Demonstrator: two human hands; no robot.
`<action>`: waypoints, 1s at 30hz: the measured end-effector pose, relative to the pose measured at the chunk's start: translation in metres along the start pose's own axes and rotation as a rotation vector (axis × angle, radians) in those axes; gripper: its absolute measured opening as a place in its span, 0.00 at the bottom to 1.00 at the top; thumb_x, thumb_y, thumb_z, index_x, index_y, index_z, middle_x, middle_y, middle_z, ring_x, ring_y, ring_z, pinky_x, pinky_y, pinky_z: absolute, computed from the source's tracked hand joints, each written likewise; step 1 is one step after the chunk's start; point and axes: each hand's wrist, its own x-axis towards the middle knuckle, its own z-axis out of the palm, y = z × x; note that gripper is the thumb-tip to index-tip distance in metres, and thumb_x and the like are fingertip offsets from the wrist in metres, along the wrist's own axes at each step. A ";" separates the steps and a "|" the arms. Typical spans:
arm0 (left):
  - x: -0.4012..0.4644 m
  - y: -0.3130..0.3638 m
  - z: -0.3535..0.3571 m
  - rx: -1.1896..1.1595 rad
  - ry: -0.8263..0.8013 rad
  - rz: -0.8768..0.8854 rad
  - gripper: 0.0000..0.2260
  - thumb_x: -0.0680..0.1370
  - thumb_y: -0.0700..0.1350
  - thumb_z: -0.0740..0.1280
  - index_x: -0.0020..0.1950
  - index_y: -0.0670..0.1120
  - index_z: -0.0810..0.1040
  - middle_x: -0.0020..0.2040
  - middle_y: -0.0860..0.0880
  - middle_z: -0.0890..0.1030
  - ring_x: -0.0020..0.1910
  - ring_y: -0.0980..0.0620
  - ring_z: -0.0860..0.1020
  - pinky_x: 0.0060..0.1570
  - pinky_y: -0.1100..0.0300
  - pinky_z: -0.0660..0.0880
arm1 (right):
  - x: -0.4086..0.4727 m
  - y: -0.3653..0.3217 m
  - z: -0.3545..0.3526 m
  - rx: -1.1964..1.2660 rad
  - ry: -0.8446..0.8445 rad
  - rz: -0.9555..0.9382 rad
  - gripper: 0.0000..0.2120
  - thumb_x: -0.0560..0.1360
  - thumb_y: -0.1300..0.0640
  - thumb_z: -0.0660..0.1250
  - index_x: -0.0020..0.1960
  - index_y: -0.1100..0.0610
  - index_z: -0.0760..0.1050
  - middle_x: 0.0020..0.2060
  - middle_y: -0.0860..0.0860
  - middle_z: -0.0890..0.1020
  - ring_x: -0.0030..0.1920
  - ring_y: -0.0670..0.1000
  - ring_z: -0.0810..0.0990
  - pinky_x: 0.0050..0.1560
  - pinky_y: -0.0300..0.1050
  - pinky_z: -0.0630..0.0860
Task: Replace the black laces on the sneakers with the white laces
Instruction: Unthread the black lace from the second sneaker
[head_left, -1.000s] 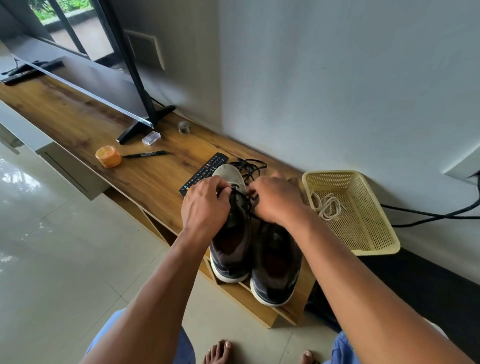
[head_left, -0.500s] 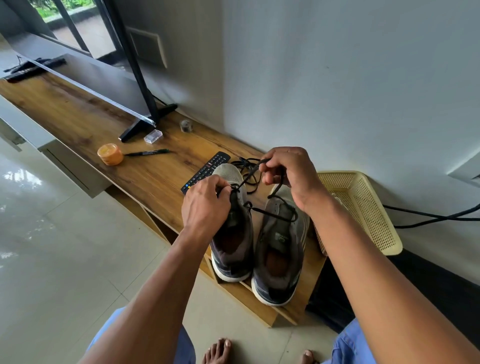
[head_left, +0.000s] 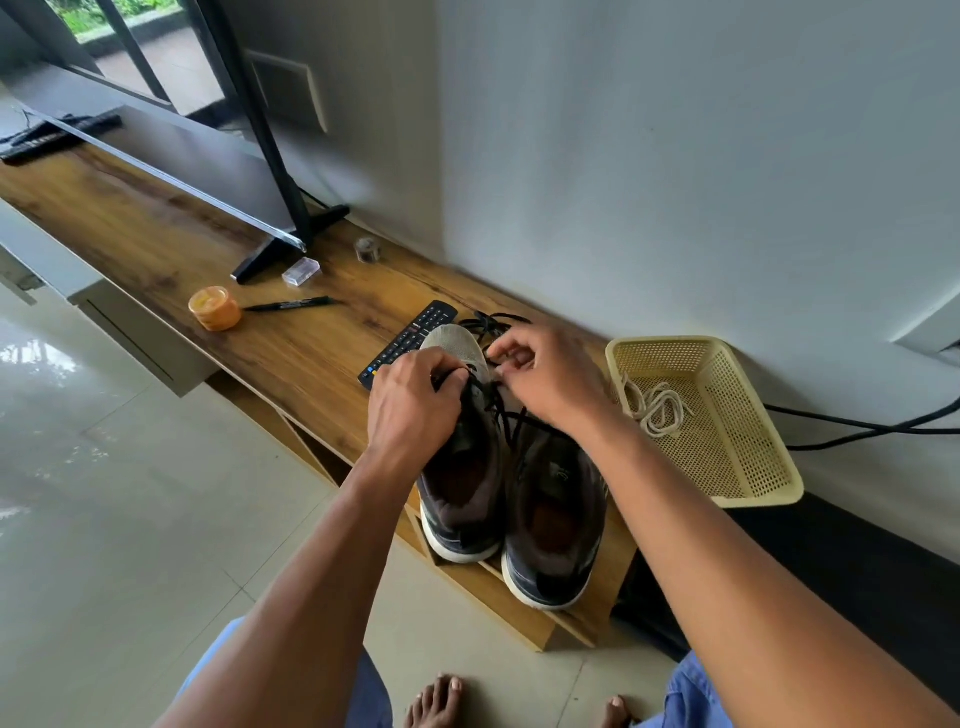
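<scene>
From the head camera, your left hand (head_left: 415, 400) is curled over the throat of the left sneaker (head_left: 462, 457), fingers closed around the black lace (head_left: 506, 415) at the upper eyelets and pinning the shoe to the wooden shelf (head_left: 291, 358). Your right hand (head_left: 545, 379) sits just beyond it, over the toe end, with thumb and forefinger pinched together; it looks to have a strand of the same lace, though the strand between the fingertips is too thin to confirm. The right sneaker (head_left: 556, 514) stands touching the left one, and a loose length of black lace trails across its tongue. More black lace lies bundled on the shelf behind the toes, beside the remote control (head_left: 410, 338).

You appear to be midway through unthreading the left shoe. Keep the left hand bearing down so the shoe does not lift as you pull. Draw one crossing free at a time, pulling along the line of the eyelet and not sideways, so the tip does not snag. Lay the freed lace clear of the right sneaker to avoid tangling.

The white laces (head_left: 657, 408) wait coiled in the yellow basket (head_left: 753, 467), just right of the shoes and within easy reach.
</scene>
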 end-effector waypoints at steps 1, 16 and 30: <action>0.000 0.000 0.000 -0.005 0.000 0.001 0.06 0.81 0.48 0.70 0.54 0.51 0.86 0.49 0.56 0.82 0.51 0.54 0.77 0.49 0.57 0.69 | -0.003 -0.001 0.004 -0.049 -0.041 -0.016 0.05 0.75 0.51 0.76 0.49 0.42 0.85 0.44 0.39 0.86 0.47 0.44 0.84 0.46 0.42 0.80; 0.000 0.005 -0.003 -0.182 -0.389 -0.088 0.33 0.62 0.50 0.63 0.67 0.65 0.64 0.67 0.61 0.75 0.73 0.50 0.63 0.72 0.40 0.61 | 0.000 0.000 0.025 0.106 -0.136 -0.086 0.02 0.77 0.53 0.72 0.49 0.50 0.82 0.40 0.45 0.83 0.42 0.45 0.80 0.43 0.44 0.75; -0.003 -0.004 0.010 0.193 -0.361 0.064 0.29 0.77 0.55 0.67 0.76 0.57 0.60 0.75 0.58 0.73 0.80 0.54 0.54 0.75 0.38 0.54 | -0.010 -0.022 0.001 0.479 -0.388 0.131 0.13 0.74 0.55 0.62 0.31 0.51 0.66 0.33 0.52 0.69 0.39 0.50 0.69 0.45 0.50 0.64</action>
